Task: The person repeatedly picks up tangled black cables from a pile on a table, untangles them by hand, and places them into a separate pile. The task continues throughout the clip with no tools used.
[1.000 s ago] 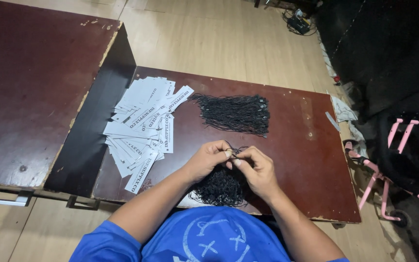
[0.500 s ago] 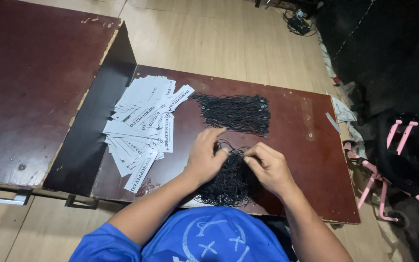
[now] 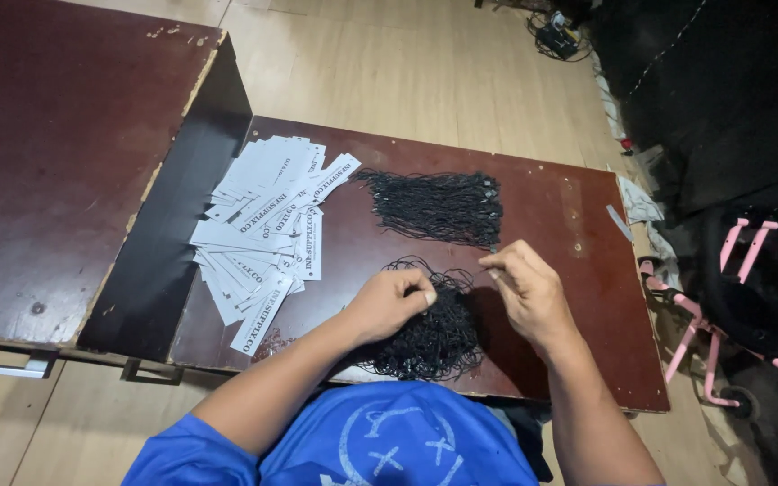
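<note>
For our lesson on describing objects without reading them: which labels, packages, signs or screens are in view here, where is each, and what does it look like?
Paper tags: a fanned heap on the left part of the dark red-brown table, left of the left hand; long narrow white strips with black print.
Loose strip: near the table's right edge, small, pale, slanted.
No packages, signs or screens show.

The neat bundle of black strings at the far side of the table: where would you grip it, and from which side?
The neat bundle of black strings lies flat with its strands running left to right and small fasteners gathered at its right end. Probably pinch that right end from above, where the strands look held together; the loose left end would likely splay.
</note>
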